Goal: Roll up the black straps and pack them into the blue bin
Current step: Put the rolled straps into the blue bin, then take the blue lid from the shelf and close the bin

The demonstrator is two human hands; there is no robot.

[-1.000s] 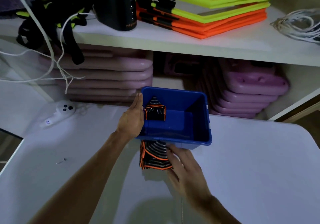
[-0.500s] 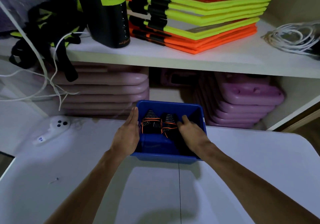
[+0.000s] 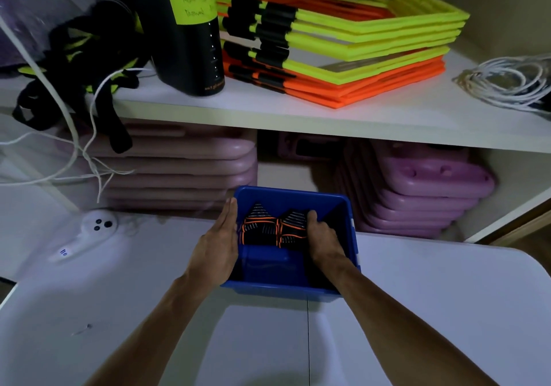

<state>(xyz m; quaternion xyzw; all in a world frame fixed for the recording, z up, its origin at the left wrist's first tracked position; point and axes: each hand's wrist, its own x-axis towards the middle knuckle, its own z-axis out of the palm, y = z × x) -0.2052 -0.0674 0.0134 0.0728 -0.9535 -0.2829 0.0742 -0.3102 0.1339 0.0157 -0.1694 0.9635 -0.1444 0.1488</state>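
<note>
The left hand (image 3: 216, 247), fingers straight, is pressing the bin (image 3: 293, 199); the right hand (image 3: 323, 236) is gripping a rolled strap (image 3: 290, 227); the bottle label (image 3: 190, 5) is illegible.

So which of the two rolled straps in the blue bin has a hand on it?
The right-hand rolled black strap with orange edging: the right hand rests on it. Its twin lies untouched beside the left hand, which holds the blue plastic bin.

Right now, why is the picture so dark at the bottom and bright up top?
In the head view, light falls on the shelf's yellow and orange frames, while a shadow darkens the white table below the blue bin; the bin's inside is dim, and the wide lens bends the shelf edge.
</note>
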